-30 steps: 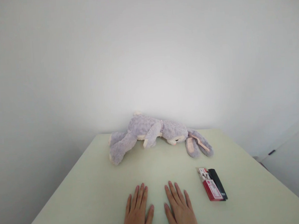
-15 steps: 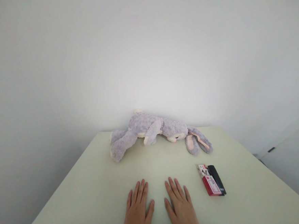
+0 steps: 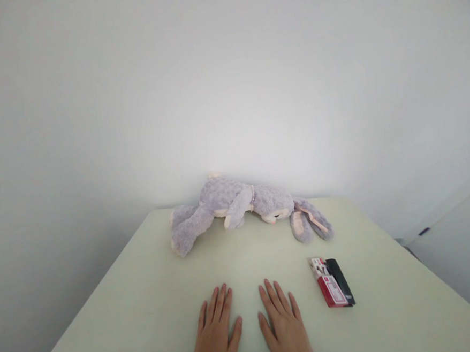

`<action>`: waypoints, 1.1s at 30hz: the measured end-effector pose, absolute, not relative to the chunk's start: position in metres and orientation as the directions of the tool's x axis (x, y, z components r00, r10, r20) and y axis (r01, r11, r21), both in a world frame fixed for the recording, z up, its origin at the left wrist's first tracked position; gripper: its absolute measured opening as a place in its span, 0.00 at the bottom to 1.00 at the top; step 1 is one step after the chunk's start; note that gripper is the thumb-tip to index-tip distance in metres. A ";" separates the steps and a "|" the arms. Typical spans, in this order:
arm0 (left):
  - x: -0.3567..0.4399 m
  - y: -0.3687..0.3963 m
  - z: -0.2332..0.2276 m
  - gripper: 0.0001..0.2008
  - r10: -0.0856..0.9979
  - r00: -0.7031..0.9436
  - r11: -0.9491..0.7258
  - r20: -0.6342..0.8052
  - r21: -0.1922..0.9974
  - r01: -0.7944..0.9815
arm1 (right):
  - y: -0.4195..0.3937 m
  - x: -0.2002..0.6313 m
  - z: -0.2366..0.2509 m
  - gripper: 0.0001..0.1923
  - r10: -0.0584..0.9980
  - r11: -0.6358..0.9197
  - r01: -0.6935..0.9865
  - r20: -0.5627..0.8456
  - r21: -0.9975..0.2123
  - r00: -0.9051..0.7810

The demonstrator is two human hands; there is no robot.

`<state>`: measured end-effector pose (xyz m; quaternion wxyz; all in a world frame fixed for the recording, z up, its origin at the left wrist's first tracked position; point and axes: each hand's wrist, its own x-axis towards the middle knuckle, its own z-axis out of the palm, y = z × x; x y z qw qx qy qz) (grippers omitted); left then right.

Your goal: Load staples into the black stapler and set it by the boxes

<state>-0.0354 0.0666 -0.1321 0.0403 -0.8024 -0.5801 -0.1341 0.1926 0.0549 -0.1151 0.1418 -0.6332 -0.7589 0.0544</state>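
Both hands lie palm down on the pale green table [image 3: 146, 289] near its front edge, fingers stretched out and nothing in them. My left hand [image 3: 217, 333] and my right hand [image 3: 284, 325] are a short gap apart. To the right of my right hand, not touched by it, lies a red and white box [image 3: 332, 291] with a clear top part. Pressed close along its right side is a black stapler-like object [image 3: 340, 281]. Beyond the hands a lilac plush rabbit [image 3: 236, 200] rests on its side, its long ears pointing right.
A plain white wall [image 3: 229, 90] rises behind the table, with the rabbit lying close to it. On the right, past the table's edge, a white panel [image 3: 461, 246] shows a seam and a small dark piece [image 3: 424, 231].
The whole view has shifted very slightly. My hands, the rabbit and the box keep their places on the table.
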 end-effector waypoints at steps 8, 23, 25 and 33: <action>-0.035 0.068 -0.134 0.34 0.921 0.283 -0.314 0.268 0.083 0.946 | 0.056 0.194 -0.118 0.32 0.973 0.202 0.945 0.161 -0.259 -0.164; -0.035 0.076 -0.138 0.30 0.920 0.229 -0.284 0.319 0.139 0.949 | 0.061 0.199 -0.133 0.33 0.971 0.222 0.940 0.149 -0.259 -0.188; -0.034 0.076 -0.139 0.31 0.914 0.236 -0.291 0.331 0.128 0.948 | 0.061 0.199 -0.134 0.33 0.968 0.229 0.939 0.158 -0.257 -0.192; -0.037 0.078 -0.145 0.32 0.889 0.273 -0.327 0.367 0.094 0.940 | 0.061 0.198 -0.134 0.34 0.962 0.239 0.926 0.203 -0.292 -0.184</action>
